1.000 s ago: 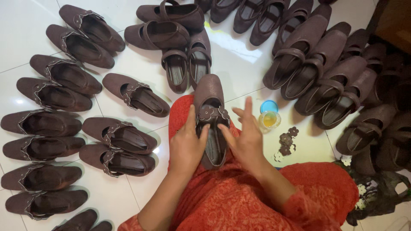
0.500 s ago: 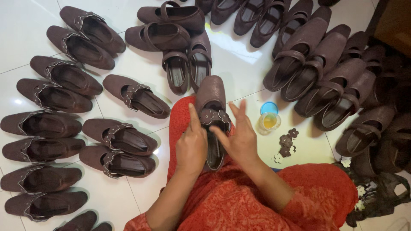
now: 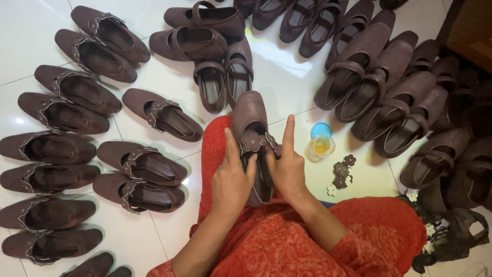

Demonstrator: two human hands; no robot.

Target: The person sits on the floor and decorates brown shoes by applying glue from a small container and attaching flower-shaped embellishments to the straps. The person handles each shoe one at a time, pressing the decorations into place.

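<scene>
Your left hand [image 3: 233,179] and right hand [image 3: 287,166] clamped on one brown shoe [image 3: 251,128], toe pointing away from you, right forefinger raised, one small glue jar [image 3: 321,147] just right of it

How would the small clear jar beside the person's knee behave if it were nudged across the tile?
The small clear jar stands upright on glossy floor tile, so it would probably slide easily. It looks squat, so tipping seems unlikely, but its blue lid lies off beside it, and the yellowish contents could spill if it did tip. It looks light enough that a slight touch would move it.
</scene>
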